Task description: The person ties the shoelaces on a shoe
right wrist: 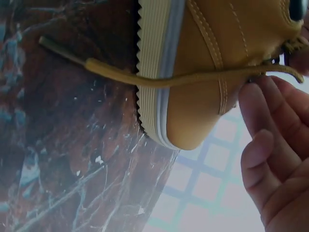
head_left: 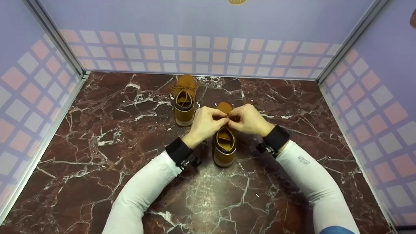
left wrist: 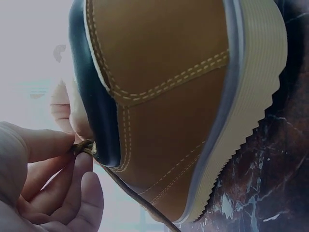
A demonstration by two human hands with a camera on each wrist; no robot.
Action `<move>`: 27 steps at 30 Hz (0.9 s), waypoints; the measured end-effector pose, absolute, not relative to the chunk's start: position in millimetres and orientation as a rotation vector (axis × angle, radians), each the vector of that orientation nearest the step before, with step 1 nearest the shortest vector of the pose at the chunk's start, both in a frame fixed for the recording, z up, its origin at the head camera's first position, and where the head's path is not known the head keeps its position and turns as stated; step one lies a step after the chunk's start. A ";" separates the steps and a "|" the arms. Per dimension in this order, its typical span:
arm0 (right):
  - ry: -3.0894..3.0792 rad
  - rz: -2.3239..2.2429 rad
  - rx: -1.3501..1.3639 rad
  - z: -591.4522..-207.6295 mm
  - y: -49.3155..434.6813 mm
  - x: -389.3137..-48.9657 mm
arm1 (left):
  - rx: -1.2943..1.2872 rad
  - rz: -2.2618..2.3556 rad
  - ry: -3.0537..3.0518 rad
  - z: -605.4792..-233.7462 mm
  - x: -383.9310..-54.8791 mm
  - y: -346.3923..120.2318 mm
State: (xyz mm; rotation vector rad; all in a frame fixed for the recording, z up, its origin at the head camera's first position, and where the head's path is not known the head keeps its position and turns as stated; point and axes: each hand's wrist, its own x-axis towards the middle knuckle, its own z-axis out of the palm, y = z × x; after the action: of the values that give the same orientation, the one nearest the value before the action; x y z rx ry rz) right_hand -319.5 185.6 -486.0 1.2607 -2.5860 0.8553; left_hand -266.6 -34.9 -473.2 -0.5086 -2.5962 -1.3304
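A tan lace-up shoe [head_left: 224, 157] stands on the marble-patterned surface, toe pointing away, with both hands over its lacing. My left hand [head_left: 206, 123] pinches the brown shoelace [left wrist: 86, 146] between thumb and forefinger, just above the dark padded collar [left wrist: 99, 96]. Opposite it, my right hand [head_left: 248, 119] has its thumb and fingertips at the lace, meeting the left fingertips. In the right wrist view a loose lace end [right wrist: 116, 75] hangs across the shoe's side and past its ridged sole [right wrist: 149, 63]. The fingers partly hide the knot area.
A matching tan shoe [head_left: 184, 112], its lace tied in a bow [head_left: 184, 88], stands to the left and farther back. Purple panels with pink and white squares [head_left: 221, 44] enclose the marble-patterned surface [head_left: 107, 169] at the back and sides.
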 end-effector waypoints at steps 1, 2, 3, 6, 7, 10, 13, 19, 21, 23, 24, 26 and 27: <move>-2.575 0.834 1.271 -486.5 184.4 -319.0 | -0.510 -1.329 -2.593 -473.9 -266.8 -35.1; -2.570 0.824 1.275 -486.7 183.4 -318.6 | -0.510 -1.325 -2.591 -474.3 -266.8 -35.3; -2.571 0.825 1.268 -486.7 182.5 -318.2 | -0.509 -1.322 -2.589 -474.5 -266.9 -35.6; -2.664 0.983 1.194 -486.1 182.2 -318.7 | -0.508 -1.326 -2.587 -475.2 -267.2 -36.2; -2.710 1.093 1.154 -485.8 182.6 -318.8 | -0.507 -1.332 -2.589 -475.4 -267.3 -36.1; -2.838 1.562 0.984 -487.6 185.8 -320.1 | -0.505 -1.354 -2.592 -476.1 -267.1 -35.7; -2.864 2.067 0.766 -489.9 189.8 -320.8 | -0.507 -1.361 -2.593 -476.2 -266.3 -35.2; -2.675 2.750 0.465 -491.7 195.2 -321.5 | -0.511 -1.351 -2.571 -475.0 -265.9 -35.4; -2.627 2.840 0.421 -491.7 195.6 -321.4 | -0.508 -1.356 -2.564 -474.8 -266.1 -35.7; -2.614 2.869 0.387 -491.8 195.3 -321.1 | -0.504 -1.359 -2.560 -475.0 -266.3 -36.0; -2.614 2.870 0.381 -491.8 194.8 -320.7 | -0.501 -1.362 -2.560 -475.2 -266.4 -36.2; -2.597 2.879 0.354 -491.9 193.8 -320.0 | -0.492 -1.372 -2.560 -476.0 -266.9 -36.4; -2.578 2.893 0.347 -491.8 193.3 -319.4 | -0.489 -1.379 -2.558 -476.3 -267.2 -36.6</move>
State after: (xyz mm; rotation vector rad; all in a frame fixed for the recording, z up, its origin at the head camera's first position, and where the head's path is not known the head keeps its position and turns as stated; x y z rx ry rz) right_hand -319.4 193.3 -491.8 0.3471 -2.5781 2.8927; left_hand -267.2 -36.6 -476.3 -0.4890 -2.5582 -1.3790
